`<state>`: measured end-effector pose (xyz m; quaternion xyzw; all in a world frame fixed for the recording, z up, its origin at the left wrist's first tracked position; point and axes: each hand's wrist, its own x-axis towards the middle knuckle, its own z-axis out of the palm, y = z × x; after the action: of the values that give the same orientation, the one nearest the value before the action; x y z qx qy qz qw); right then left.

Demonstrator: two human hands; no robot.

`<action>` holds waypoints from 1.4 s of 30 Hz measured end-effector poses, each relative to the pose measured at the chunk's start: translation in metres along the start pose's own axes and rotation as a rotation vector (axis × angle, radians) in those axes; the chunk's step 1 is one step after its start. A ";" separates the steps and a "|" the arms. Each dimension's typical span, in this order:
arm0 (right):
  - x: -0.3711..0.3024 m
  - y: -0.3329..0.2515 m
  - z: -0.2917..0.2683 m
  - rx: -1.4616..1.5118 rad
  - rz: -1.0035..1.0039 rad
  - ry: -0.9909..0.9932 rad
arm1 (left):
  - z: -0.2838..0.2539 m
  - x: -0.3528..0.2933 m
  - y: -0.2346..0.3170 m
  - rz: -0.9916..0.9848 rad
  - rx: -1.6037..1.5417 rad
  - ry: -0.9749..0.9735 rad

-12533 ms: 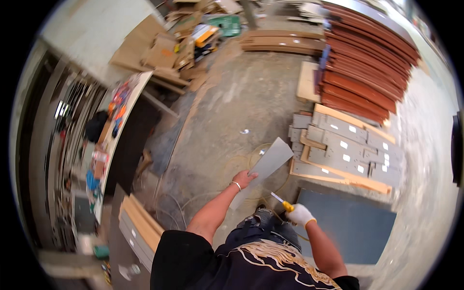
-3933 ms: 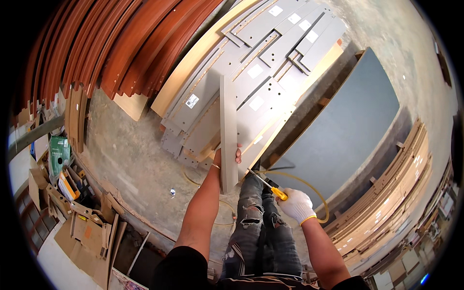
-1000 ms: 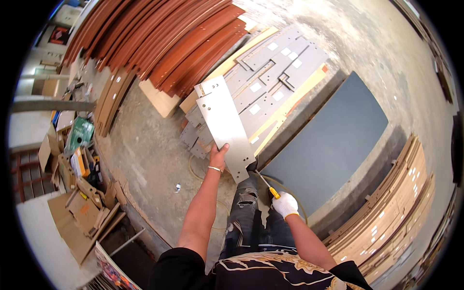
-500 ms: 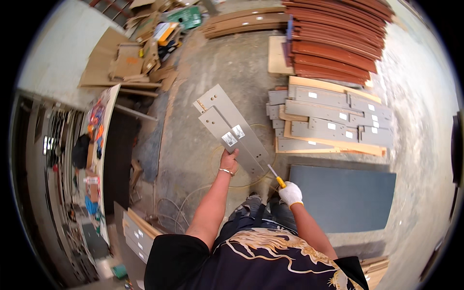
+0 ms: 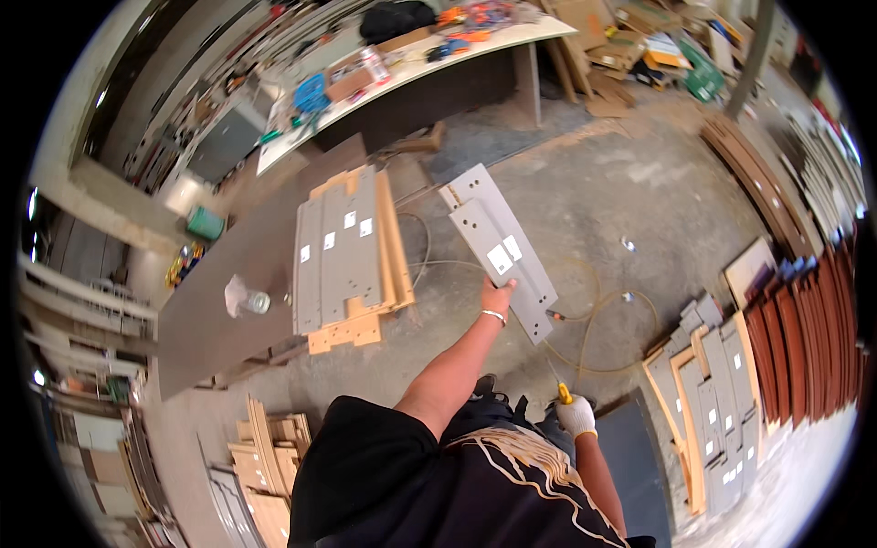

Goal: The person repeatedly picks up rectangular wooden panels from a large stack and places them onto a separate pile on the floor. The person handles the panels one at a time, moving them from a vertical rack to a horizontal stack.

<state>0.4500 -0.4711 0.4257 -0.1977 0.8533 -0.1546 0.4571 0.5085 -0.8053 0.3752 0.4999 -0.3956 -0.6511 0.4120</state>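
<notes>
Concrete workshop floor (image 5: 603, 183) spreads under everything, dusty and littered with offcuts. At its middle the left hand (image 5: 498, 297) is clenched around the lower edge of a long grey panel (image 5: 498, 248), which carries two white stickers and a few drilled holes and is held out flat, clear of the floor. The gloved right hand (image 5: 575, 416) hangs low by the hip, closed on a yellow-handled tool (image 5: 564, 395); its working end is too small to make out.

A yellowish hose or cable (image 5: 594, 338) loops across the floor just beyond the feet, so a step forward could catch it, I judge. With only one hand at one end, the panel could tip or swing, and its far corner looks near the stack of grey panels on wooden boards (image 5: 347, 256) to the left.

Further out, a cluttered desk (image 5: 411, 68) closes the far side, a dark board (image 5: 228, 301) lies left, and more grey panels (image 5: 713, 402) and reddish-brown curved boards (image 5: 804, 329) line the right. Open room lies mainly ahead and to the right, over bare floor.
</notes>
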 end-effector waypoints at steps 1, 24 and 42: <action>-0.001 -0.011 0.016 -0.077 -0.031 -0.035 | -0.027 0.001 0.005 0.013 0.052 0.006; -0.034 -0.183 0.076 -0.249 -0.153 -0.204 | -0.492 0.137 0.199 0.214 0.539 0.386; -0.036 -0.180 0.091 -0.402 -0.192 -0.124 | -0.499 0.233 0.218 -0.072 1.624 0.710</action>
<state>0.5801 -0.6189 0.4834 -0.3742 0.8145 -0.0121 0.4431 0.9896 -1.1500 0.4081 0.8228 -0.5682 0.0115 0.0079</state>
